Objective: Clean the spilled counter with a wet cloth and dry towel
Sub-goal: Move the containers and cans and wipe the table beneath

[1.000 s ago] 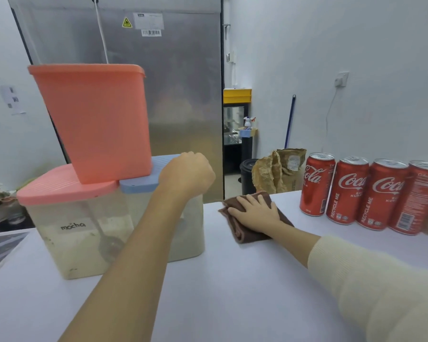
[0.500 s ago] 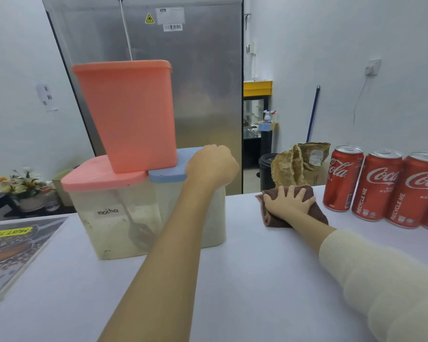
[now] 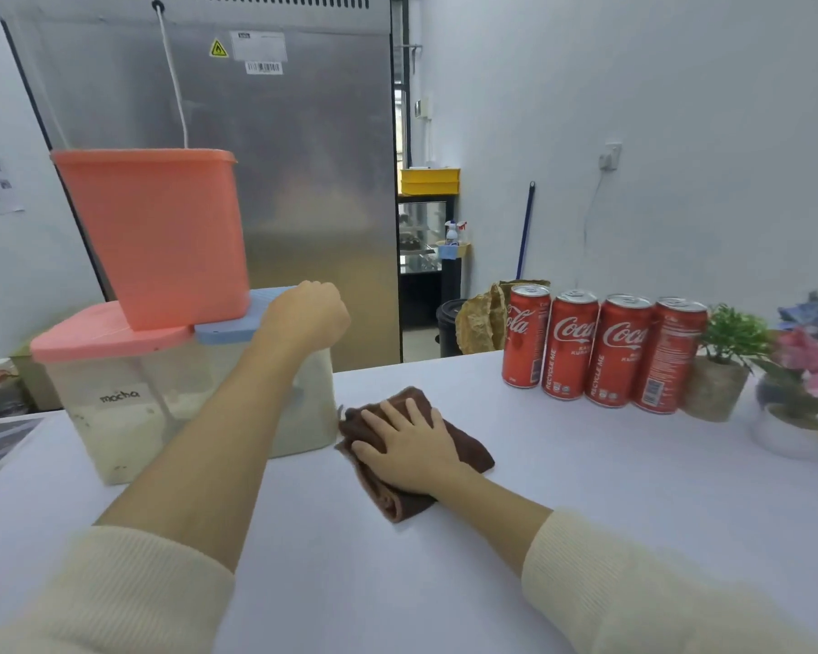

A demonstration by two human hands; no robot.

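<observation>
Brown cloth (image 3: 416, 457), soft and limp, is being pressed flat at centre frame onto the counter (image 3: 586, 488) by the right hand (image 3: 409, 448), fingers spread. The left hand (image 3: 308, 313) is being rested, curled, on the blue-lidded container (image 3: 237, 323). The cloth is probably best bunched mid-fold.

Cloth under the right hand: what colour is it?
Brown; the cloth shows best in the head view.

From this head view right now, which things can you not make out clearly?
- Any spill under the brown cloth: covered by the cloth and the flat right hand.
- Grip of the left hand on the blue-lidded container: the fingers curl over the far side, out of sight.
- Contents of the pink tub: opaque walls.
- Flower pots: blurred, cut by the right edge.
</observation>
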